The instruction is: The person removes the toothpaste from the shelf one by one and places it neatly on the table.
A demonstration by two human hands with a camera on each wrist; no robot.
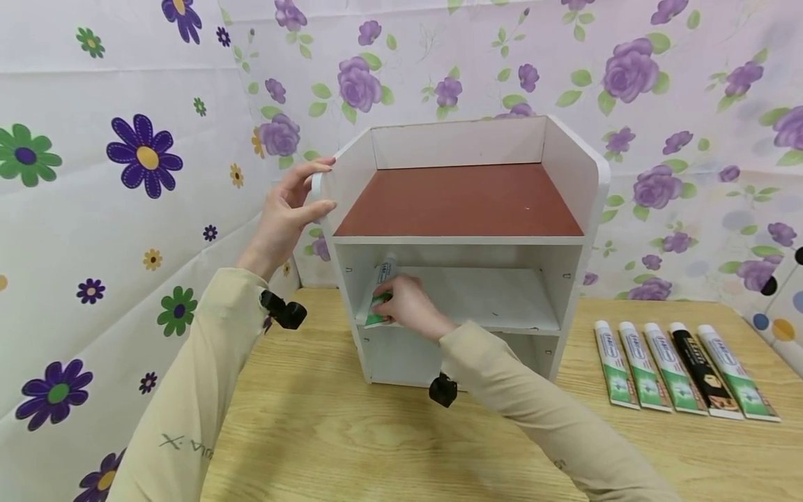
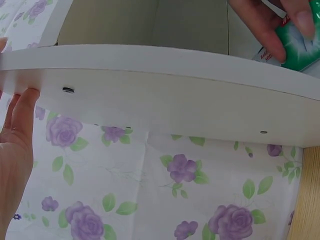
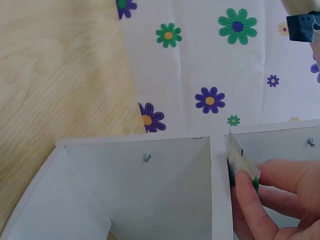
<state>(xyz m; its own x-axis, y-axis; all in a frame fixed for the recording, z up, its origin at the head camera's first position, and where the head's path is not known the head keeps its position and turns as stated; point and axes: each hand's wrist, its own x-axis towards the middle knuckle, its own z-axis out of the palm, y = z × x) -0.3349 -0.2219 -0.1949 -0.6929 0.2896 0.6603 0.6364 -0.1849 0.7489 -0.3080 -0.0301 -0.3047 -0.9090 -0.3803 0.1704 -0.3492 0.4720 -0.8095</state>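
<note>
A small white shelf unit (image 1: pixel 460 240) with a brown top board stands on the table. My left hand (image 1: pixel 285 216) grips the upper front edge of its left side panel; in the left wrist view, fingers of the left hand (image 2: pixel 17 135) touch the panel's outer face. Inside the upper compartment, at its left side, my right hand (image 1: pixel 410 305) pinches a white and green toothpaste tube (image 1: pixel 376 314) near its flat end. The tube lies with its cap toward the back. In the right wrist view, the right hand (image 3: pixel 277 200) holds the tube's crimped end (image 3: pixel 241 162) at the shelf board's front edge.
To the right on the wooden table (image 1: pixel 301 432), several toothpaste tubes (image 1: pixel 674 366) lie in a row, caps toward the back. One of them is a black tube (image 1: pixel 704 369). Flowered sheets (image 1: pixel 452 63) hang behind and to the left.
</note>
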